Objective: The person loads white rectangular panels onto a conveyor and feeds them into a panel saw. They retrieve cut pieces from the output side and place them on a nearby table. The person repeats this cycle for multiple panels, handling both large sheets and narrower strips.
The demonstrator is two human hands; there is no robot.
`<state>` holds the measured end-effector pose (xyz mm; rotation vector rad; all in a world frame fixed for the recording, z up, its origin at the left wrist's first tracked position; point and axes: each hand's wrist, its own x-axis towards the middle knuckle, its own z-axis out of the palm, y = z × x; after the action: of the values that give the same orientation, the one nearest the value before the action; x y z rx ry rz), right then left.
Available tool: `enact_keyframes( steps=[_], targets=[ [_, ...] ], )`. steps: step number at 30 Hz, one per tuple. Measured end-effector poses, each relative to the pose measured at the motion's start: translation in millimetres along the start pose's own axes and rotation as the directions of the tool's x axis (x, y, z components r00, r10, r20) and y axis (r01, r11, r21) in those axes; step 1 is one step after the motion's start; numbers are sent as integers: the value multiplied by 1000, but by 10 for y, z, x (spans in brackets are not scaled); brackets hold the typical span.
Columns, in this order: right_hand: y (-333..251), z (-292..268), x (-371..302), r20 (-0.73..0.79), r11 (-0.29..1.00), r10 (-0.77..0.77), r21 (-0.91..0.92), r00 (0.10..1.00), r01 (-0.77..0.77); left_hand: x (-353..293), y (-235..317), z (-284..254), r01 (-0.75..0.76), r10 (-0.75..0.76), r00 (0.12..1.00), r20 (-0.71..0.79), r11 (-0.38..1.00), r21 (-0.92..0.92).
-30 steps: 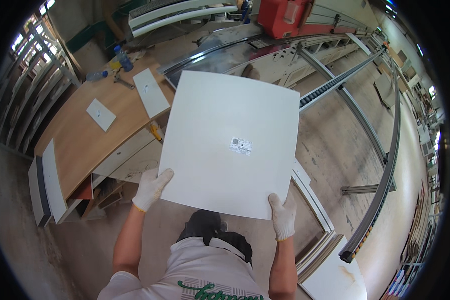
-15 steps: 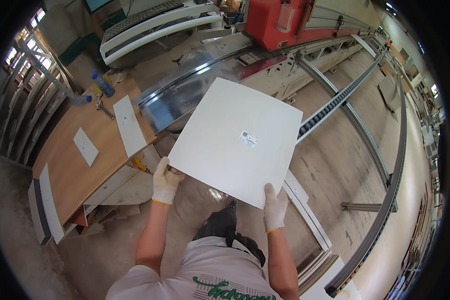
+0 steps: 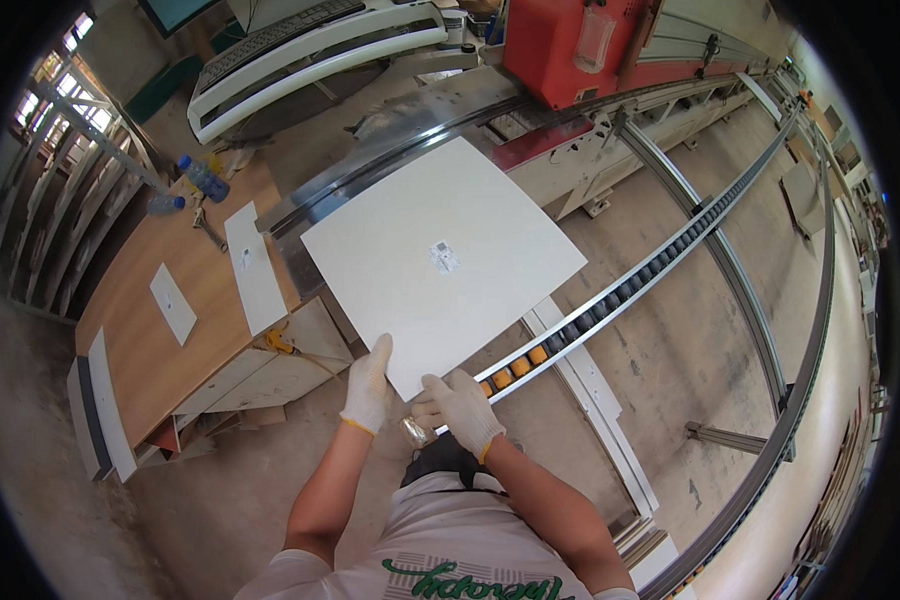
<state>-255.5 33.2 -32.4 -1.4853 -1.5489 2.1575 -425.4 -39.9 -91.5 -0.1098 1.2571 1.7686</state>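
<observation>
My left hand (image 3: 368,388) and right hand (image 3: 462,408) grasped the white panel (image 3: 445,305) by its near corner; a pale strip (image 3: 259,292) lay near the right edge of the worktop (image 3: 130,360), a red machine (image 3: 545,60) beyond.

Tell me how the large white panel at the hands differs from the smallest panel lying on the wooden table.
The large panel is far bigger than the small panel. The large panel looks nearly square, the small panel oblong. The left hand and right hand are at the large panel's near corner; the small panel lies untouched on the wooden table. Both are white and labelled.
</observation>
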Motion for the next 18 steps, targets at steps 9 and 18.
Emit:
enact_keyframes(
  steps=[9, 18],
  targets=[
    [-104, -542, -444, 172, 912, -243, -295, 955, 286, 557, 170, 115, -236, 251, 961, -117, 963, 129],
    [-365, -1012, 552, -436, 971, -239, -121, 868, 207, 669, 156, 217, -248, 253, 966, -57, 966, 77]
  ],
)
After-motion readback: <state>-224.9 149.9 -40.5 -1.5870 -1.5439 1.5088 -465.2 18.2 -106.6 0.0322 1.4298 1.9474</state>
